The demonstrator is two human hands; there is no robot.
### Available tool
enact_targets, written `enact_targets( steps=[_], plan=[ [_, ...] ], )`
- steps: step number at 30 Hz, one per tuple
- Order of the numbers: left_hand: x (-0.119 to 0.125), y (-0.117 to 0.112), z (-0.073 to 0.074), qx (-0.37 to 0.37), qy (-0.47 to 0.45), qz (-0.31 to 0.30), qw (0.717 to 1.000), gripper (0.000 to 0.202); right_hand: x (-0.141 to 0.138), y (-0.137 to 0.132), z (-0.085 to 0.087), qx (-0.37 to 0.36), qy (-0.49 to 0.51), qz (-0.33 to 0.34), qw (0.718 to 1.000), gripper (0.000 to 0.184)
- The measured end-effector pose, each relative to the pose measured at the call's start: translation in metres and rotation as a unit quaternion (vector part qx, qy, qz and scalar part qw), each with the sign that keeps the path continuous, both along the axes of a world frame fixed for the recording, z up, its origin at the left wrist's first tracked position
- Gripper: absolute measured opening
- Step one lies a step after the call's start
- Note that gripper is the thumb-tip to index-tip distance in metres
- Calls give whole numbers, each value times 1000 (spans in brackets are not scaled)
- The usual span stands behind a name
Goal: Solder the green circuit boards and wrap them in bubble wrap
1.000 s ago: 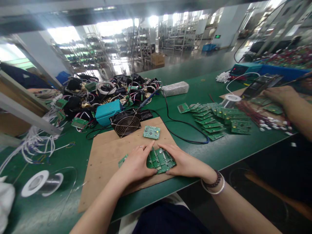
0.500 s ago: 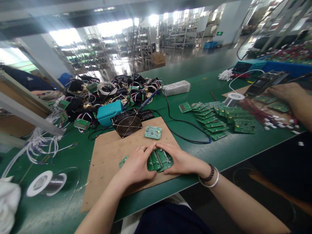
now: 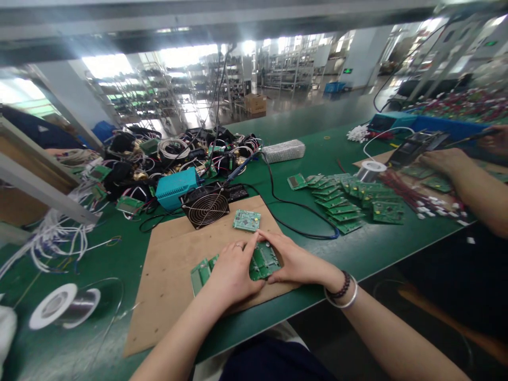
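Green circuit boards [image 3: 265, 262] lie side by side on a brown cardboard sheet [image 3: 166, 275] in front of me. My left hand [image 3: 234, 267] is curled over the middle of the row, hiding some boards. Its thumb and fingers press on their edges. My right hand [image 3: 296, 260] grips the right end of the row between thumb and fingers. The fingertips of both hands meet at the far edge. More board ends [image 3: 200, 275] stick out left of my left hand. Just beyond my fingers lies a single populated circuit board [image 3: 246, 220].
A black fan [image 3: 206, 205] and a teal box [image 3: 177, 188] stand behind the cardboard. Solder spools [image 3: 53, 307] sit left. Stacked boards [image 3: 339, 203] lie right, beside a co-worker's hand [image 3: 446, 161]. Tangled cables and parts [image 3: 174, 148] fill the back left.
My left hand has slid right along the boards, closer to my right hand. More of the boards on its left now shows. The view has shifted slightly.
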State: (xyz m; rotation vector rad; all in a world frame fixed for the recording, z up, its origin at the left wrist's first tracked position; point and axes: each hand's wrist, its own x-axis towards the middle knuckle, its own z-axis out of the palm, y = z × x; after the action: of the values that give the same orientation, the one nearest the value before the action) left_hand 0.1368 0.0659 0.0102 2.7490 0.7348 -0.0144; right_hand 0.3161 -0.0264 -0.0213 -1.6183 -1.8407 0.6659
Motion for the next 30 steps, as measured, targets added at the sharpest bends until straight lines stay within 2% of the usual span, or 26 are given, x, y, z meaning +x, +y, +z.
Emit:
enact_targets(
  steps=[2,4,5,7,10,13,16,18,20,21,23,26,27,30],
  plan=[
    [0,0,1,-3,-2,7,1000,96,6,1,11,-19,-6,28,999,109],
    [-2,0,3,-15,-13,7,1000,100,14,8,25,-39,-5,50,998,98],
    [-3,0,4,-23,-26,5,999,100,18,15,32,-43,-3,39,998,88],
    [-5,0,6,-40,-67,3,997,94,21,36,41,-43,-2,-57,997,69],
    [-10,1,6,-63,-142,13,988,72,18,75,40,-42,-10,-125,991,60],
    [-17,9,3,-93,-216,49,971,56,11,102,28,-38,-8,-133,990,62],
    [-25,22,-2,-153,-316,142,925,44,6,108,21,-6,11,-130,991,51],
    [-29,31,-4,-184,-369,204,888,40,3,102,23,24,32,-118,992,42],
    [-32,37,-4,-200,-395,240,864,44,-1,94,32,56,61,-84,993,36],
    [-34,38,-3,-214,-400,245,857,48,-5,90,37,69,78,-62,993,34],
    [-36,38,1,-298,-419,231,826,58,-15,85,48,93,107,-19,990,27],
    [-38,35,9,-446,-459,174,748,68,-34,84,57,162,165,28,972,18],
    [-38,34,11,-469,-473,170,726,71,-40,85,57,184,194,29,963,21],
    [-38,35,13,-464,-504,206,698,81,-55,88,50,180,319,-16,930,44]
  ],
)
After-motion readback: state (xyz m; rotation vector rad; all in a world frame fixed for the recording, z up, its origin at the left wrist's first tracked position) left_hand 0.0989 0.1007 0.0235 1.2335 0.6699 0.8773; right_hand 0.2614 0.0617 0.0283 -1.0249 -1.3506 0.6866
